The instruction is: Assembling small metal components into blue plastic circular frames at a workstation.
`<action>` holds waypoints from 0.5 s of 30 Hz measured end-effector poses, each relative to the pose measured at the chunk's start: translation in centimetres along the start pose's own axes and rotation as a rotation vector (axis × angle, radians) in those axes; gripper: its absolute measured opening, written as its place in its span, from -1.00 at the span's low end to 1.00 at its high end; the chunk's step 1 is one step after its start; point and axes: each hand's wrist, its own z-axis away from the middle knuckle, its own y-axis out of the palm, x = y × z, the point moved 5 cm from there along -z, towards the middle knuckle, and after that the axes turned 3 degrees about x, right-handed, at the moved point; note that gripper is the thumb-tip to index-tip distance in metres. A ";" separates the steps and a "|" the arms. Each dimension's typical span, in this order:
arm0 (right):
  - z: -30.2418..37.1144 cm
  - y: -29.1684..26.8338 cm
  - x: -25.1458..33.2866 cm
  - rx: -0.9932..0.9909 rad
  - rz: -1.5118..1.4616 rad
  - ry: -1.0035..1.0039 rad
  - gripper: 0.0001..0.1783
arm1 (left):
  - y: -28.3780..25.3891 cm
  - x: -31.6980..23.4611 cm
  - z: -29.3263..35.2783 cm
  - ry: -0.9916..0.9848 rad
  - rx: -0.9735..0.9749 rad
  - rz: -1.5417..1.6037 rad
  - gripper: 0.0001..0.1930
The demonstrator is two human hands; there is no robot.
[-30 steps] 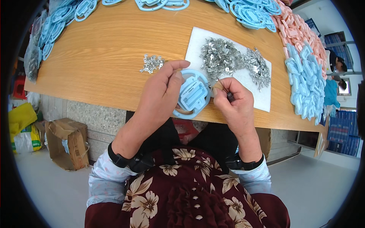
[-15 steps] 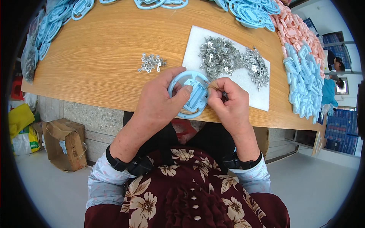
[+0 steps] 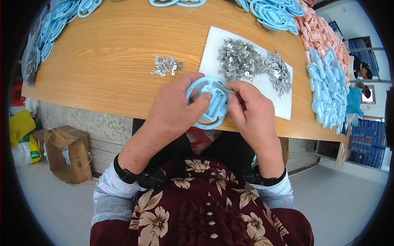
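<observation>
My left hand [image 3: 174,106] is closed on a light-blue round plastic part [image 3: 216,108], thumb pressing on its inner face and fingers behind its rim. The part is a ring with a rectangular recess in the middle, held tilted at the table's front edge. At its upper right rim, my right hand [image 3: 251,107] is closed in a pinch around a thin metal tool [image 3: 223,84] that looks like tweezers. The tool's tip lies over the ring; whether it grips a small metal piece is too small to tell.
Beyond my left hand lies a small heap of metal clips [image 3: 165,65]. A white foam sheet [image 3: 210,49] bears larger metal piles [image 3: 238,59]. Blue ring parts [image 3: 271,15], pink parts [image 3: 318,35] and blue parts [image 3: 328,86] are heaped along the table's far and right edges.
Both hands and the blue part have shifted slightly right in the picture. My right hand has turned and come closer over the part's rim, with the tool now lying along it.
</observation>
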 end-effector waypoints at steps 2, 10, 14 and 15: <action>0.5 -0.4 0.5 0.005 0.074 -0.038 -0.66 | 0.0 -0.2 0.0 0.016 0.003 -0.003 -0.57; 1.0 -0.1 -0.3 -0.061 -0.040 -0.043 -0.54 | -0.4 -0.4 -0.2 0.042 -0.004 -0.074 -0.57; 1.5 -0.3 -0.3 -0.091 0.002 -0.029 -0.55 | -0.2 -0.3 -0.3 0.040 0.005 -0.059 -0.57; 1.6 0.0 0.0 -0.029 0.037 -0.052 -0.56 | -0.2 -0.2 -0.4 0.045 0.006 -0.058 -0.57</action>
